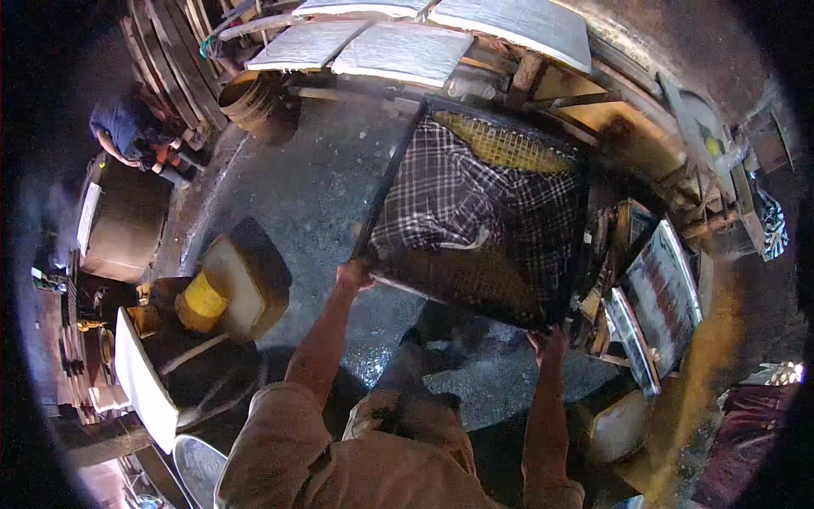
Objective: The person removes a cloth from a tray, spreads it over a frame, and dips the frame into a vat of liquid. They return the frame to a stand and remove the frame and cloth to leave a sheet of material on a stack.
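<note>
A dark rectangular frame (462,310) is held out in front of me, tilted. My left hand (354,274) is closed round its near left corner. At the near right corner my right hand (546,341) grips the same frame. Inside the frame lies a rumpled black-and-white plaid cloth (449,182), with a small pale patch on its lower part. Along the far side, a yellow woven mesh (500,142) shows past the cloth. The fingers under the frame are hidden.
Pale flat panels (403,53) lie on a rack beyond the frame. A bucket (246,97) and a seated person (140,136) are at the far left. Nearer left stand a yellow container (202,303) and a white board (144,373). Worn panels (661,293) lean at the right.
</note>
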A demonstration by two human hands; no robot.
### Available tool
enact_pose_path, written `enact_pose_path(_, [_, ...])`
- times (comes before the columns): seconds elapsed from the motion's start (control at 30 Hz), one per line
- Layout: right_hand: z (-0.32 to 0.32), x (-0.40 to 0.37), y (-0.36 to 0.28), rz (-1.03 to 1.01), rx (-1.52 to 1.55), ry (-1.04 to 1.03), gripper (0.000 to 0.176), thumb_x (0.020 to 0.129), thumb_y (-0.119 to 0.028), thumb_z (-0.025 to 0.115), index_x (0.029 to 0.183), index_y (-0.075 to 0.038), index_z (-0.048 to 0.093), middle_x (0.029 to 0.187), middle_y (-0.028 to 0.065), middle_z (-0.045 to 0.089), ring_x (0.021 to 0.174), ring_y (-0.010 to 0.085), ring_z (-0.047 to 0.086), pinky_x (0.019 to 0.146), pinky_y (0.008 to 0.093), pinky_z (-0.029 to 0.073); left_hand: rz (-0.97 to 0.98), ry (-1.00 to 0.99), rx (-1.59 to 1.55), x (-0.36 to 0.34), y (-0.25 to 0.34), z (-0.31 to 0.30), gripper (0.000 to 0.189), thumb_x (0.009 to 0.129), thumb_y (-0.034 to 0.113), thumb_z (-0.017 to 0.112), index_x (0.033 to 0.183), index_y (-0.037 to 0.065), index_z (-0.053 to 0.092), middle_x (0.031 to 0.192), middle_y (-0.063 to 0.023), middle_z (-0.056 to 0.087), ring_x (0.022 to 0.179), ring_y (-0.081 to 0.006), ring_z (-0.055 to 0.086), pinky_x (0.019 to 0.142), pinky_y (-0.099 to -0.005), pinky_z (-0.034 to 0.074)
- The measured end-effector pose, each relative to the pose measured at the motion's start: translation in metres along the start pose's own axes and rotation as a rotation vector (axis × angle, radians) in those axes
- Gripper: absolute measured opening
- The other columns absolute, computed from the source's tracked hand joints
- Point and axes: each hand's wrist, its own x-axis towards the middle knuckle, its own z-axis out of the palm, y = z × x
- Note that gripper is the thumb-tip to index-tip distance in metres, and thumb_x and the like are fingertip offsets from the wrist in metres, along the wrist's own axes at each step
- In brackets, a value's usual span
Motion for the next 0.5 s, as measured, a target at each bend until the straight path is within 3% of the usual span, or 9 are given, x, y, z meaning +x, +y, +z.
enact_pose_path(0.1, [-0.006, 0.029, -0.005, 0.067, -0.159, 0.079, 0.041, 0.075, -0.024, 0.058, 0.111, -0.009, 0.043, 0.106, 0.0132, 0.048, 0.096, 0.0342, 0.046, 0.075, 0.0473, 0.043, -0.553, 0.33, -0.069, -0.062, 0.212, -0.032, 0.046, 0.068, 0.022, 0.058, 0.109, 0.005, 0.047, 0.098, -0.0188, 0.052, 0.092, -0.0287, 0.051, 0.073, -0.042, 0.042])
enact_pose_path(0.13, [-0.005, 0.036, -0.004, 0.057, -0.166, 0.076, 0.041, 0.075, -0.024, 0.058, 0.111, -0.009, 0.043, 0.106, 0.0132, 0.048, 0.096, 0.0342, 0.046, 0.075, 0.0473, 0.043, -0.399, 0.509, 0.265, -0.061, 0.214, -0.017, 0.049, 0.067, 0.019, 0.057, 0.111, 0.004, 0.043, 0.106, -0.0188, 0.047, 0.099, -0.0312, 0.045, 0.078, -0.0443, 0.038])
enact_pose_path(0.2, [0.009, 0.047, -0.002, -1.296, -1.534, 0.35, 0.054, 0.067, -0.031, 0.062, 0.113, -0.008, 0.044, 0.108, 0.0143, 0.046, 0.1, 0.033, 0.044, 0.078, 0.0459, 0.04, -0.048, 0.707, 0.653, -0.057, 0.22, -0.005, 0.051, 0.066, 0.017, 0.056, 0.112, 0.005, 0.038, 0.114, -0.0196, 0.037, 0.107, -0.0342, 0.036, 0.087, -0.0462, 0.029])
enact_pose_path(0.27, [0.097, -0.004, -0.032, -1.241, -1.777, 0.567, 0.05, 0.063, -0.024, 0.064, 0.106, -0.005, 0.048, 0.105, 0.0139, 0.047, 0.094, 0.0321, 0.045, 0.081, 0.0422, 0.038, 0.123, 0.761, 0.647, -0.05, 0.243, 0.012, 0.038, 0.069, 0.019, 0.054, 0.102, 0.003, 0.043, 0.108, -0.0195, 0.041, 0.101, -0.0314, 0.041, 0.081, -0.0447, 0.035])
enact_pose_path(0.3, [0.119, 0.005, -0.04, -1.366, -1.6, 0.269, 0.051, 0.061, -0.021, 0.065, 0.106, -0.004, 0.047, 0.105, 0.0141, 0.048, 0.094, 0.0313, 0.046, 0.081, 0.0409, 0.038, -0.08, 0.432, 0.252, -0.041, 0.269, 0.013, 0.03, 0.075, 0.023, 0.051, 0.097, 0.004, 0.047, 0.103, -0.0159, 0.045, 0.097, -0.0259, 0.044, 0.078, -0.0411, 0.037])
enact_pose_path(0.33, [0.142, 0.014, -0.047, -1.458, -1.403, -0.023, 0.051, 0.06, -0.017, 0.066, 0.106, -0.003, 0.046, 0.105, 0.0142, 0.048, 0.094, 0.0306, 0.046, 0.081, 0.0396, 0.039, -0.086, 0.432, 0.241, -0.031, 0.272, 0.029, 0.03, 0.075, 0.023, 0.051, 0.097, 0.004, 0.047, 0.103, -0.0159, 0.045, 0.097, -0.0259, 0.044, 0.078, -0.0411, 0.037])
enact_pose_path(0.37, [0.17, 0.02, -0.049, -1.463, -1.412, -0.03, 0.051, 0.06, -0.017, 0.066, 0.106, -0.003, 0.046, 0.105, 0.0142, 0.048, 0.094, 0.0306, 0.046, 0.081, 0.0396, 0.039, 0.064, 0.39, 0.359, -0.031, 0.267, 0.051, 0.035, 0.077, 0.026, 0.051, 0.103, 0.005, 0.045, 0.108, -0.0149, 0.042, 0.101, -0.0261, 0.041, 0.08, -0.0426, 0.035])
enact_pose_path(0.43, [0.231, 0.028, -0.043, -0.857, -1.211, -0.398, 0.053, 0.064, -0.016, 0.068, 0.111, -0.005, 0.047, 0.111, 0.012, 0.047, 0.104, 0.0257, 0.044, 0.091, 0.0398, 0.034, 0.366, 0.3, 0.589, -0.026, 0.263, 0.086, 0.045, 0.079, 0.031, 0.051, 0.115, 0.006, 0.041, 0.117, -0.0129, 0.036, 0.107, -0.0263, 0.035, 0.085, -0.0456, 0.031])
enact_pose_path(0.5, [0.29, 0.047, -0.04, -0.886, -1.613, -0.512, 0.055, 0.067, -0.017, 0.067, 0.115, -0.006, 0.043, 0.118, 0.0126, 0.044, 0.111, 0.0272, 0.04, 0.091, 0.0407, 0.034, 0.342, 0.19, 0.623, -0.007, 0.281, 0.096, 0.05, 0.077, 0.031, 0.053, 0.119, 0.008, 0.038, 0.12, -0.0138, 0.032, 0.109, -0.028, 0.032, 0.085, -0.0479, 0.029])
